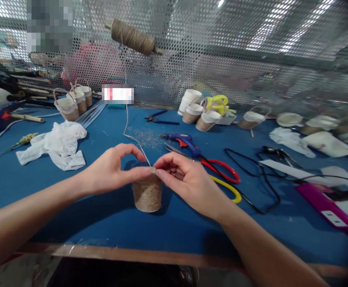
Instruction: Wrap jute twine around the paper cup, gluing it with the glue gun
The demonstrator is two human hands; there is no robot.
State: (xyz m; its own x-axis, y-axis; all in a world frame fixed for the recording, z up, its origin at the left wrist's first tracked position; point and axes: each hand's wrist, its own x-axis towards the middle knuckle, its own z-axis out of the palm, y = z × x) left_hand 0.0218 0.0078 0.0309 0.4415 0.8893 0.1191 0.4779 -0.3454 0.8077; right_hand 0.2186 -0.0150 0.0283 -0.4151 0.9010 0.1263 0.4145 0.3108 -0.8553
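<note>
A small cup wrapped in brown twine (147, 195) is in front of me above the blue table, at the middle of the head view. My left hand (114, 167) has its thumb along the cup's front rim and its index finger arched behind, gripping the cup. Thumb and index finger of my right hand (188, 181) pinch at the right side of the rim, where the twine (144, 154) meets it. That strand runs up to a twine spool (133, 36) on a rod. My fingers hide part of the rim.
Beyond my right hand lie a blue glue gun (184, 141) and scissors (224, 170) with red and yellow handles. Pliers (162, 118), finished cups (209, 119) and a black cable (263, 179) are farther off. A white cloth (56, 145) lies left; a purple power strip (320, 205) sits right.
</note>
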